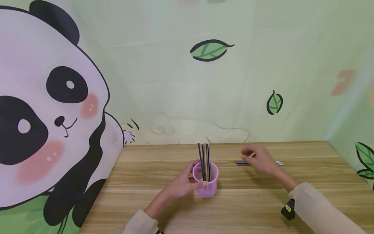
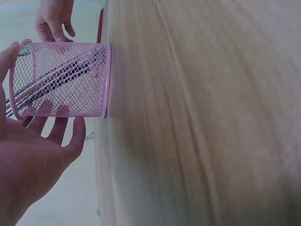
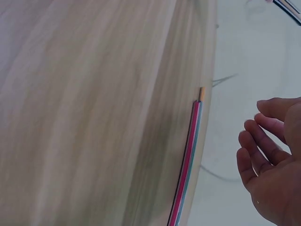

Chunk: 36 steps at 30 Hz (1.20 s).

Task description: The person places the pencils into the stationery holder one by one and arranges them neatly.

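A pink mesh pen holder (image 1: 214,188) stands upright on the wooden table, with several dark and striped pencils (image 1: 208,156) leaning in it. My left hand (image 1: 181,184) grips it from the left, thumb at the near rim and fingers round the far side; the left wrist view shows the mesh wall (image 2: 61,80) between them. Over a small row of coloured pencils (image 1: 240,162) hovers my right hand (image 1: 260,160), its fingers loosely bent and nothing held. The right wrist view shows those pencils (image 3: 187,162), orange, pink-red and blue among them, apart from the fingers.
The wooden table (image 1: 248,208) ends at the back against a pale green wall cloth (image 1: 163,81) printed with leaves. A large printed panda (image 1: 32,107) fills the left side. A black wrist device (image 1: 288,210) hangs by the right sleeve.
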Each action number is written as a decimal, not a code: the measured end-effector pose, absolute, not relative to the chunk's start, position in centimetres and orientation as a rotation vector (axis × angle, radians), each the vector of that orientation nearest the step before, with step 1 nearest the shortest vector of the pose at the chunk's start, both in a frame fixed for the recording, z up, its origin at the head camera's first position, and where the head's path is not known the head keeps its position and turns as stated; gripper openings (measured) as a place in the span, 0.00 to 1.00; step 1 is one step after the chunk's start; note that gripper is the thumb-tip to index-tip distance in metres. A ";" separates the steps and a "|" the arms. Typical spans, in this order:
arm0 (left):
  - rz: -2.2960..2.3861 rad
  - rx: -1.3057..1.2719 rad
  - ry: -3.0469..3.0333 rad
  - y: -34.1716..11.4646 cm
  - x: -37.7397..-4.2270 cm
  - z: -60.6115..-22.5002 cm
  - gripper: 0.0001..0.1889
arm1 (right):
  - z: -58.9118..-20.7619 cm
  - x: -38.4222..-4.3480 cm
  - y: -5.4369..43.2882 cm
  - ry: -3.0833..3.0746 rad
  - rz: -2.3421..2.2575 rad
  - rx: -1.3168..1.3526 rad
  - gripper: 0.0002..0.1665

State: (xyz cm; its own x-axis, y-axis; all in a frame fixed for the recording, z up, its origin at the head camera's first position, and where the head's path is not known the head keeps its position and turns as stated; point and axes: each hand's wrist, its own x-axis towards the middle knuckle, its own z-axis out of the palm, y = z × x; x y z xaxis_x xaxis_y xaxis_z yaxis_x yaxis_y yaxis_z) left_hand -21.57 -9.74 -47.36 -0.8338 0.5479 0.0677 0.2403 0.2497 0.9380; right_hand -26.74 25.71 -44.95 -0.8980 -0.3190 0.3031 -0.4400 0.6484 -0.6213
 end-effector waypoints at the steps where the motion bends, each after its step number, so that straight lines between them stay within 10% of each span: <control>1: 1.614 0.738 2.251 -9.7 -21.6 -47.4 0.44 | -45.1 -26.8 25.9 -2.704 1.065 0.635 0.08; 36: 1.612 0.782 2.214 -9.8 -22.0 -47.4 0.42 | -48.0 -26.3 25.7 -2.803 0.831 0.812 0.06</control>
